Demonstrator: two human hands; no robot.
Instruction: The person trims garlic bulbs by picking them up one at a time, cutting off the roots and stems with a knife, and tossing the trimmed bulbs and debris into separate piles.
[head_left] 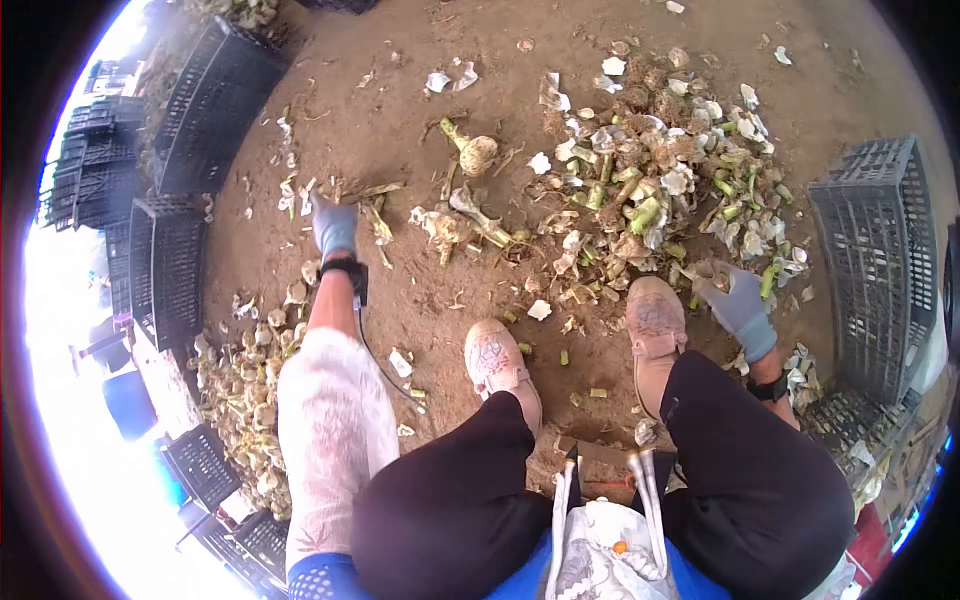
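Observation:
My left hand (335,226), in a light grey-blue glove, reaches forward low over the dirt floor. Dry stalks (372,190) lie right beside its fingertips, whose grip is blurred. My right hand (738,303), gloved alike, is at the near right edge of a heap of cut stems, roots and papery skins (640,200). Its fingers curl round something brownish that I cannot make out. Between the hands lie a garlic bulb with its green stem (478,155), another garlic bulb (442,226) and a stalked garlic plant (480,216).
Many loose garlic bulbs (245,385) are piled at the left. Black plastic crates stand on the left (215,105) and another crate (875,260) on the right. My shoes (497,362) are planted between the hands. A cable hangs from the left wristband (345,275).

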